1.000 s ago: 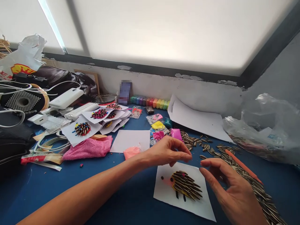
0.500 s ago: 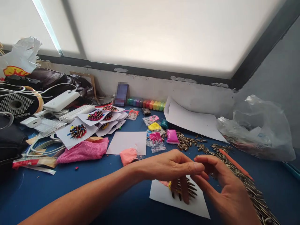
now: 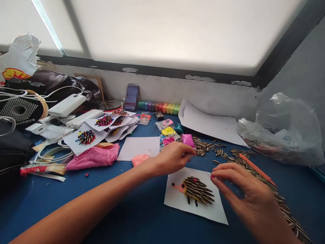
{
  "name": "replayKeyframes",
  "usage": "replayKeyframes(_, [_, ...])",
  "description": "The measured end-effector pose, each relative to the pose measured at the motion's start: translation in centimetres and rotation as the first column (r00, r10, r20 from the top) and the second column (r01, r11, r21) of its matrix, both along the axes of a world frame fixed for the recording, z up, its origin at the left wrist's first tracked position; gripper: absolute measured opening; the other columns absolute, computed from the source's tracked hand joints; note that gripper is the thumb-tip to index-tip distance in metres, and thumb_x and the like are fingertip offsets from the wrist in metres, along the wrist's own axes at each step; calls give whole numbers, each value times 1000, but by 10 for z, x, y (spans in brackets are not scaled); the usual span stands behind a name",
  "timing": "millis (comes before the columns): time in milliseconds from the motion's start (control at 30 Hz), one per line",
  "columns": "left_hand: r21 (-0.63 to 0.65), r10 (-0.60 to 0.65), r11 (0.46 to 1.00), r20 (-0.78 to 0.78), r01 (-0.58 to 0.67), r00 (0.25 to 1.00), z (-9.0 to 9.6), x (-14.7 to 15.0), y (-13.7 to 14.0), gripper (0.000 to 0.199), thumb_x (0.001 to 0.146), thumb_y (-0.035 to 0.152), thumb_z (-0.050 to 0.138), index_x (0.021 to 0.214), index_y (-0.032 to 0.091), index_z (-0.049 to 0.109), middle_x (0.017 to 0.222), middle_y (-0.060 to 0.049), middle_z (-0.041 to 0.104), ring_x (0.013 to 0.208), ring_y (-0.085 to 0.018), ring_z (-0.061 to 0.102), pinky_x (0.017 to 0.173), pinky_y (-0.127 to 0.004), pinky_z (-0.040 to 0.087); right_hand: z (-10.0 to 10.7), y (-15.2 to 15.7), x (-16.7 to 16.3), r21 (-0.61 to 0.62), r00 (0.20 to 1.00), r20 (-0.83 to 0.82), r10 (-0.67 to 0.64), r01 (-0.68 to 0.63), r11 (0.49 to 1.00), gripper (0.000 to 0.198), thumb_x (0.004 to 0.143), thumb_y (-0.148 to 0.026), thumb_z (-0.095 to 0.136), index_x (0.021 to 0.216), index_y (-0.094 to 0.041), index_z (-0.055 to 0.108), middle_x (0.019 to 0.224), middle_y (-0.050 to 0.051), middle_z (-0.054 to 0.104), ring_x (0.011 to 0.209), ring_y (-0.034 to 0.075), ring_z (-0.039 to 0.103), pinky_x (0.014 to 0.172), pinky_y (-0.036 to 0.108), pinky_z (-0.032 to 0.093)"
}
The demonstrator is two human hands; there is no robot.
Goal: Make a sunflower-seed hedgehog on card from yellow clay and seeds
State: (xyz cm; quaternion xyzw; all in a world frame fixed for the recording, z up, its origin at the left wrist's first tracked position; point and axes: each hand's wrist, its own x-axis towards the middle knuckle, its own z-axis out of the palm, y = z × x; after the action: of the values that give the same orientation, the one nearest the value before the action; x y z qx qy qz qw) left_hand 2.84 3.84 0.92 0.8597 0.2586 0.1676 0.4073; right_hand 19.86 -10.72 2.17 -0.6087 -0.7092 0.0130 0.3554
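Observation:
A hedgehog figure (image 3: 199, 189) of sunflower seeds and clay lies on a white paper sheet (image 3: 175, 201); it has a salmon snout, dark nose and eye, and a pink dot among the seeds. My right hand (image 3: 251, 193) hovers at the sheet's right edge, thumb and forefinger pinched on a small pink clay bit (image 3: 212, 176). Above the sheet's far edge is my left hand (image 3: 175, 156), fingers curled together, beside the magenta clay packet (image 3: 188, 140). What its fingers hold, if anything, is hidden.
Loose sunflower seeds (image 3: 286, 210) spread along the right, with an orange stick (image 3: 256, 169) on them. A clear plastic bag (image 3: 291, 132) stands behind. Finished hedgehog sheets (image 3: 86, 137) pile up at left above a pink cloth (image 3: 93, 157). Several clay packets (image 3: 168, 131) lie at centre.
My hands have moved apart: the left went away from me and left off the figure, the right stayed near the sheet's edge. The hedgehog and its pink dot are now uncovered.

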Motion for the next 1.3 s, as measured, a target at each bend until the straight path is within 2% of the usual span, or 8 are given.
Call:
replayKeyframes(67, [85, 26, 996, -44, -22, 999, -14, 2, 6, 25, 89, 8, 53, 98, 14, 75, 96, -10, 75, 89, -22, 68, 79, -30, 50, 0, 1, 1, -132, 1000, -10, 22, -23, 991, 14, 93, -33, 59, 82, -28, 68, 87, 0, 71, 77, 16, 70, 66, 26, 55])
replayKeyframes(133, [163, 27, 986, -68, -15, 997, -27, 4, 9, 25, 87, 7, 54, 97, 16, 76, 102, -9, 75, 95, -24, 68, 85, -32, 49, 0, 2, 2, -202, 999, -25, 33, -37, 979, 17, 92, -34, 59, 80, -28, 69, 80, -1, 70, 68, 15, 68, 60, 24, 53])
replayKeyframes(300, [305, 56, 952, -86, -27, 995, -43, 8, 6, 25, 89, 12, 53, 101, 18, 75, 104, -9, 73, 90, -24, 68, 82, -32, 50, 0, 1, 5, -252, 999, -16, 35, -38, 967, 13, 85, -30, 62, 76, -29, 71, 67, -4, 68, 54, 12, 63, 51, 22, 49])
replayKeyframes(467, [367, 82, 929, -74, -50, 994, -45, 8, 5, 26, 91, 11, 52, 100, 20, 74, 101, -4, 74, 89, -21, 69, 80, -29, 51, -2, 0, 8, -299, 999, 29, 46, -35, 954, 16, 88, -33, 61, 77, -30, 71, 73, -3, 69, 58, 13, 64, 53, 23, 50])
replayKeyframes(900, [416, 88, 908, -78, -48, 993, -42, 7, 3, 27, 88, 8, 54, 101, 20, 74, 100, -2, 74, 87, -19, 70, 77, -27, 52, -8, -1, 8, -294, 998, 38, 57, -43, 955, 25, 95, -39, 53, 86, -32, 75, 84, 0, 69, 69, 14, 67, 62, 24, 52])
replayKeyframes(1100, [420, 92, 906, -87, -47, 992, -42, 8, 3, 26, 89, 8, 54, 101, 19, 74, 100, -3, 74, 86, -20, 70, 77, -28, 53, -11, -1, 9, -313, 998, 47, 43, -27, 949, 21, 96, -39, 54, 87, -30, 71, 81, -1, 66, 59, 12, 60, 53, 25, 46])
replayKeyframes(1300, [424, 98, 904, -91, -50, 991, -43, 8, 4, 26, 89, 8, 54, 101, 19, 74, 100, -3, 75, 86, -21, 71, 76, -28, 52, -10, -1, 6, -301, 995, 72, 67, -42, 953, 21, 95, -33, 55, 77, -28, 64, 71, -4, 62, 53, 11, 56, 48, 24, 42])
